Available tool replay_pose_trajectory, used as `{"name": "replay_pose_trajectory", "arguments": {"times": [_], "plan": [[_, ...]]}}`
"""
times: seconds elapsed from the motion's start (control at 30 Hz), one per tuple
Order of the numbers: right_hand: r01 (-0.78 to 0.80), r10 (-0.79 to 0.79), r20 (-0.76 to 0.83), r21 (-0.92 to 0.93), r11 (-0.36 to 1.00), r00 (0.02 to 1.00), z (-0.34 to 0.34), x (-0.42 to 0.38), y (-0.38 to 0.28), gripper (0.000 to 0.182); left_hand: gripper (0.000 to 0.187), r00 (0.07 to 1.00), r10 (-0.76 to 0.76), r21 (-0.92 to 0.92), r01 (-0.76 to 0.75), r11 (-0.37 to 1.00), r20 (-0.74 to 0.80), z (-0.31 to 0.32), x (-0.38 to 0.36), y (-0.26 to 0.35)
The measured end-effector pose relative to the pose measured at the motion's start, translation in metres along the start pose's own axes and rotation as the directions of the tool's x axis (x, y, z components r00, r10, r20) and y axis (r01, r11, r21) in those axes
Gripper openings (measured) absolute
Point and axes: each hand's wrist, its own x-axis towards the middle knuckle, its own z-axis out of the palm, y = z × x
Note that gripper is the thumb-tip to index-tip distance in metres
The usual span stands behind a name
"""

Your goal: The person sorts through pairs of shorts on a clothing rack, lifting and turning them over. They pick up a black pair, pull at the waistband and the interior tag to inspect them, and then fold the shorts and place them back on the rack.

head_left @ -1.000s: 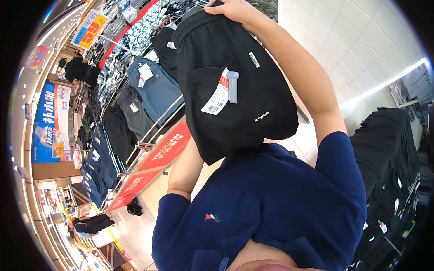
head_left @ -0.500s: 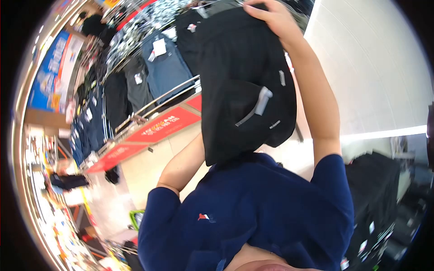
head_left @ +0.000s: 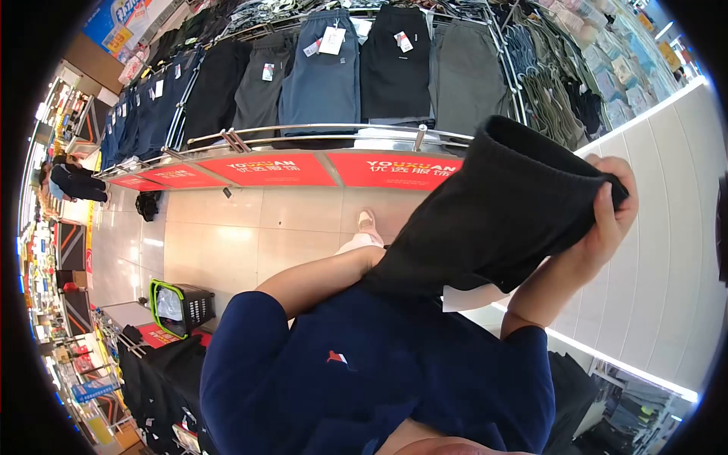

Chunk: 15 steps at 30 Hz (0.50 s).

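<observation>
Black pants (head_left: 485, 205), looking folded, hang in front of my chest, tilted, with the waist opening turned up and to the right. My right hand (head_left: 610, 208) is closed on the waistband's right edge, its thumb on the near side. My left forearm runs to the lower left edge of the pants. My left hand is hidden behind the cloth, so its fingers do not show. A white paper tag (head_left: 461, 299) sticks out below the pants' lower edge.
Ahead, a display rack with a metal rail (head_left: 303, 136) holds blue pants (head_left: 322, 83), grey pants (head_left: 470, 68) and other clothes above a red sign strip (head_left: 265, 169). A white panel (head_left: 652, 189) stands at right. A green-rimmed basket (head_left: 199, 309) sits on the floor. Another person (head_left: 68, 182) is far left.
The pants have come down and right, turning so the waist opening shows. My right hand has moved lower and right, still gripping them. The view has swung round to face the rack.
</observation>
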Motion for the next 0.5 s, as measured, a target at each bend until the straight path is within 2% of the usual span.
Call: {"name": "replay_pose_trajectory", "arguments": {"times": [0.13,0.17,0.33,0.5], "plan": [[0.093,-0.106,-0.082,-0.15,0.984,0.991,0.01,0.034,0.028,0.029,0.054,0.987,-0.076,0.054,0.069,0.996,0.143,-0.063,0.012,-0.025],[0.091,-0.106,-0.103,-0.14,0.986,0.989,0.019,0.044,0.035,0.03,0.054,0.981,-0.086,0.056,0.078,0.995,0.171,-0.082,0.016,-0.031],[0.097,-0.127,-0.11,-0.245,0.965,0.986,0.025,0.109,0.086,0.028,0.053,0.946,-0.124,0.077,0.105,0.991,0.301,-0.189,0.039,-0.045],[0.135,-0.174,-0.063,-0.398,0.907,0.983,0.037,0.208,0.131,0.031,0.052,0.914,-0.115,0.093,0.085,0.992,0.388,-0.301,0.064,-0.024]]}}
